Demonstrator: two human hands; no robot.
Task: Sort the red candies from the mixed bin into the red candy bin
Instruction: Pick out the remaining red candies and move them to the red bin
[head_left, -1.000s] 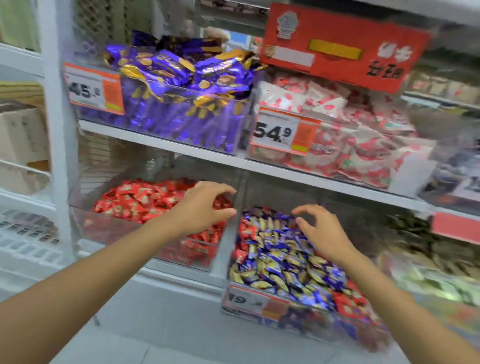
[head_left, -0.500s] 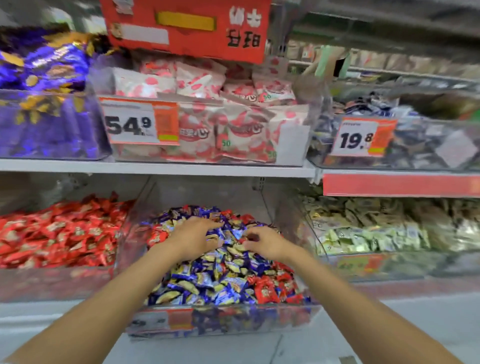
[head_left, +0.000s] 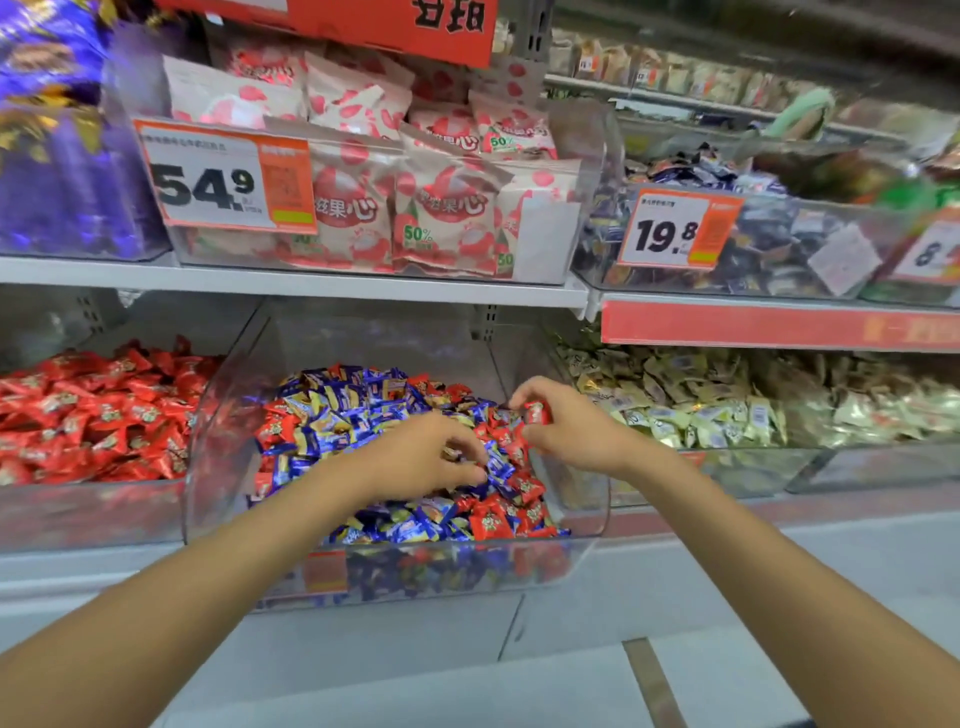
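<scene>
The clear mixed bin (head_left: 218, 457) on the lower shelf holds a heap of blue and red wrapped candies. To its left stands the red candy bin (head_left: 88, 504), filled with red candies (head_left: 98, 415). My right hand (head_left: 571, 431) hovers over the right side of the heap and pinches one red candy (head_left: 537, 413) between thumb and fingers. My left hand (head_left: 421, 457) lies on the middle of the heap, fingers curled down among the candies; whether it holds one is hidden. More red candies (head_left: 498, 519) lie at the heap's front right.
A bin of pale yellow candies (head_left: 701, 410) stands to the right. On the upper shelf (head_left: 311, 286) sit bins of pink-and-white bags (head_left: 441, 208), purple packs (head_left: 57, 171) and dark candies (head_left: 779, 244), with price tags 54.9 (head_left: 223, 182) and 19.8 (head_left: 675, 228).
My view swung right from the red candy bin to the mixed bin. Both hands came down onto the heap, and my right hand lifted a red candy out of it.
</scene>
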